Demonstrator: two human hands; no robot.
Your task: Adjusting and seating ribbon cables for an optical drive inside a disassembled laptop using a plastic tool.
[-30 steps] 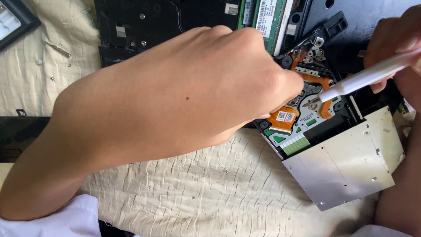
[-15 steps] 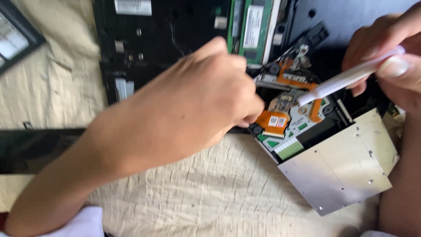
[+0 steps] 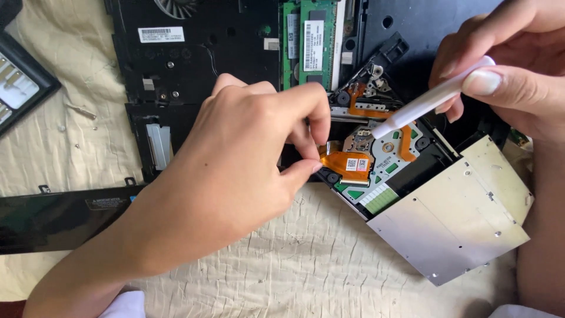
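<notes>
An opened optical drive (image 3: pixel 453 224) with a silver metal cover lies tilted at the lower right, its green board and orange flex cable (image 3: pixel 347 160) exposed. My left hand (image 3: pixel 247 171) pinches the end of that orange cable between thumb and forefinger. My right hand (image 3: pixel 506 65) holds a thin white tool (image 3: pixel 432 106) like a pen, its tip resting on the drive's mechanism beside the round hub. Behind both lies an open black laptop base (image 3: pixel 200 65) with green memory sticks (image 3: pixel 309 41).
Everything rests on a cream wrinkled cloth (image 3: pixel 306 265). A long black bar-shaped part (image 3: pixel 59 215) lies at the left edge. A dark framed tray (image 3: pixel 20 88) sits at the upper left, with a small screw bit (image 3: pixel 79 109) and tiny screws loose nearby.
My left hand has drawn back left and lower, uncovering the drive's board, and now pinches the orange cable. The white tool's tip has shifted slightly toward the hub.
</notes>
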